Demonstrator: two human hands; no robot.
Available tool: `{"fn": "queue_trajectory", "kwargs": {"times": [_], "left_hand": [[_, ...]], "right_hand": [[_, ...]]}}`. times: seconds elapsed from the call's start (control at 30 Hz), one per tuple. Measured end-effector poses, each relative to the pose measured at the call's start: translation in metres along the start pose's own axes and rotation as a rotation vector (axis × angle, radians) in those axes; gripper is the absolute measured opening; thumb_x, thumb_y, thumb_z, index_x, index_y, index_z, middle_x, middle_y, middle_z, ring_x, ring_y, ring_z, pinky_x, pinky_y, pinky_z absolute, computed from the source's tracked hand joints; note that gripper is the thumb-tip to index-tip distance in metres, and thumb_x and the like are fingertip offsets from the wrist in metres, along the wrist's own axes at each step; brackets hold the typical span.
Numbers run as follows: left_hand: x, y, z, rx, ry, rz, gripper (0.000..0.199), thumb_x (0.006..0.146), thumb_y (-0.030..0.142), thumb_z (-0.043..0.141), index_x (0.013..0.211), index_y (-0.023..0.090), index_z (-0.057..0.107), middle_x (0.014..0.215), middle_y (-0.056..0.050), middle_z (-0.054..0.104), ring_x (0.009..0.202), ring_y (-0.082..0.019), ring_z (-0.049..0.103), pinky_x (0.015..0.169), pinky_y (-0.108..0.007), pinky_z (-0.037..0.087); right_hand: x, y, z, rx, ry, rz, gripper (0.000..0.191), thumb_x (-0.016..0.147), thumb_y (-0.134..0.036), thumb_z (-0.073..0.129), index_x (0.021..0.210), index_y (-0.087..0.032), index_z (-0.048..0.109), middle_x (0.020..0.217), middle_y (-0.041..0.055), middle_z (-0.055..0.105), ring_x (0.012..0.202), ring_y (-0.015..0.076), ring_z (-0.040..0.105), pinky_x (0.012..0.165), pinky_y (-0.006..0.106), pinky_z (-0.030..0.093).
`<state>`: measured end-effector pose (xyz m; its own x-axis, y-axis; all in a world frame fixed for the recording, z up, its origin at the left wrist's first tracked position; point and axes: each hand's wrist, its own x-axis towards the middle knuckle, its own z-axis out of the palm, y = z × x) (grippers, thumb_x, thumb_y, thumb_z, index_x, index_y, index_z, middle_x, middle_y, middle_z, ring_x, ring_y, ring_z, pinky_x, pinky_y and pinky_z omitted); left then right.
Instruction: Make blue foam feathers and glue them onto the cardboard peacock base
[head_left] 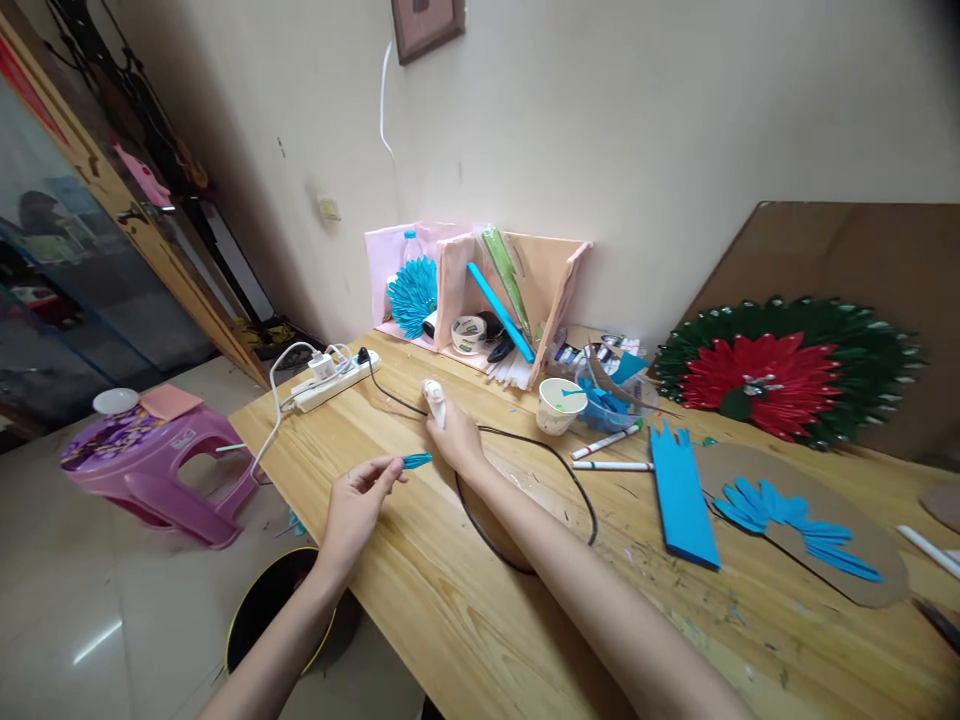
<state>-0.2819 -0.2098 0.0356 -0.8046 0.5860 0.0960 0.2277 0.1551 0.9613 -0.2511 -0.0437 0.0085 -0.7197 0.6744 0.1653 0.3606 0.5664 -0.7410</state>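
Note:
My left hand (362,502) is closed in a pinch on a small folded blue paper petal (417,461) above the front left of the table. Just right of it, my right hand (456,437) is wrapped around a white glue gun (434,400), its grip mostly hidden by the fingers. A black cord (577,480) loops on the wood around my right forearm. To the right, similar blue petals lie fanned on a cardboard oval (889,560). Beside that lies a blue paper strip (682,500) with a jagged end.
A power strip (337,380) sits at the table's left edge. Behind my hands stand a pink organizer (551,300), a paper cup (555,415) and a plastic tub (619,405) of blue scraps. Markers (611,466), a red-green paper flower (757,375), a pink stool (172,470) and a bin (262,600) surround them.

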Motion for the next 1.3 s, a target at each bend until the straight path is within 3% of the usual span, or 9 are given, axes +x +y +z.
{"fn": "queue_trajectory", "kwargs": {"times": [0.17, 0.33, 0.43, 0.53, 0.7, 0.8, 0.93, 1.1, 1.3], "left_hand": [[-0.007, 0.03, 0.017, -0.07, -0.204, 0.111, 0.021, 0.072, 0.037, 0.065, 0.077, 0.017, 0.07, 0.072, -0.003, 0.068, 0.067, -0.013, 0.057, 0.062, -0.021, 0.044], [-0.008, 0.054, 0.053, -0.063, -0.53, 0.285, 0.015, 0.079, 0.028, 0.06, 0.083, 0.02, 0.072, 0.078, -0.003, 0.069, 0.072, -0.013, 0.059, 0.064, -0.02, 0.045], [-0.011, 0.07, 0.083, -0.053, -0.739, 0.401, 0.015, 0.081, 0.025, 0.058, 0.086, 0.019, 0.071, 0.083, -0.005, 0.069, 0.077, -0.014, 0.06, 0.067, -0.021, 0.045], [-0.018, 0.085, 0.119, -0.068, -0.9, 0.475, 0.015, 0.08, 0.025, 0.059, 0.087, 0.018, 0.071, 0.083, -0.006, 0.069, 0.078, -0.015, 0.061, 0.069, -0.023, 0.045], [-0.033, 0.105, 0.186, -0.252, -1.222, 0.286, 0.015, 0.072, 0.028, 0.068, 0.075, 0.013, 0.069, 0.073, -0.006, 0.068, 0.065, -0.013, 0.059, 0.06, -0.022, 0.045], [-0.043, 0.115, 0.221, -0.313, -1.427, 0.223, 0.013, 0.068, 0.025, 0.071, 0.071, 0.012, 0.069, 0.067, -0.004, 0.066, 0.06, -0.011, 0.058, 0.058, -0.021, 0.045], [-0.051, 0.128, 0.25, -0.352, -1.526, 0.413, 0.007, 0.068, 0.021, 0.072, 0.068, 0.015, 0.07, 0.07, -0.003, 0.063, 0.067, -0.011, 0.056, 0.065, -0.023, 0.044], [-0.055, 0.135, 0.267, -0.347, -1.554, 0.595, 0.005, 0.066, 0.021, 0.073, 0.069, 0.018, 0.071, 0.073, -0.002, 0.055, 0.075, -0.011, 0.051, 0.072, -0.024, 0.041], [-0.058, 0.123, 0.278, -0.301, -1.645, 0.546, 0.005, 0.068, 0.022, 0.073, 0.071, 0.018, 0.072, 0.076, -0.003, 0.054, 0.076, -0.012, 0.05, 0.072, -0.026, 0.041]], "right_hand": [[-0.025, 0.016, -0.046, 0.005, -0.143, -0.117, 0.042, 0.068, -0.028, 0.068, 0.105, -0.012, 0.056, 0.102, 0.0129, 0.061, 0.099, 0.0254, 0.053, 0.084, 0.034, 0.039], [-0.071, 0.044, -0.14, 0.252, -0.159, -0.052, 0.015, 0.082, -0.02, 0.049, 0.089, -0.016, 0.062, 0.092, 0.0079, 0.065, 0.089, 0.0181, 0.059, 0.081, 0.032, 0.044], [-0.103, 0.058, -0.192, 0.436, -0.153, -0.017, 0.014, 0.081, -0.028, 0.055, 0.084, -0.017, 0.063, 0.087, 0.0054, 0.066, 0.084, 0.0173, 0.06, 0.077, 0.031, 0.045], [-0.139, 0.069, -0.236, 0.456, -0.004, 0.036, 0.016, 0.077, -0.034, 0.061, 0.081, -0.019, 0.064, 0.082, 0.0036, 0.065, 0.078, 0.0164, 0.059, 0.073, 0.031, 0.045], [-0.199, 0.076, -0.293, 0.456, 0.008, 0.05, 0.013, 0.073, -0.032, 0.067, 0.075, -0.019, 0.066, 0.078, 0.0022, 0.064, 0.076, 0.0152, 0.058, 0.07, 0.028, 0.044], [-0.223, 0.076, -0.308, 0.556, -0.06, 0.125, 0.014, 0.072, -0.031, 0.068, 0.077, -0.019, 0.065, 0.08, 0.0015, 0.063, 0.077, 0.0144, 0.058, 0.072, 0.028, 0.045], [-0.235, 0.083, -0.312, 0.599, -0.141, 0.225, 0.018, 0.073, -0.033, 0.068, 0.083, -0.018, 0.065, 0.086, 0.0015, 0.064, 0.083, 0.0143, 0.057, 0.078, 0.028, 0.043], [-0.238, 0.098, -0.312, 0.66, -0.255, 0.222, 0.016, 0.07, -0.03, 0.07, 0.08, -0.017, 0.067, 0.082, 0.0, 0.063, 0.081, 0.0131, 0.056, 0.077, 0.026, 0.041], [-0.242, 0.112, -0.309, 0.703, -0.32, 0.265, 0.018, 0.068, -0.028, 0.072, 0.081, -0.016, 0.067, 0.079, 0.0, 0.063, 0.076, 0.0117, 0.055, 0.074, 0.024, 0.04]]}}
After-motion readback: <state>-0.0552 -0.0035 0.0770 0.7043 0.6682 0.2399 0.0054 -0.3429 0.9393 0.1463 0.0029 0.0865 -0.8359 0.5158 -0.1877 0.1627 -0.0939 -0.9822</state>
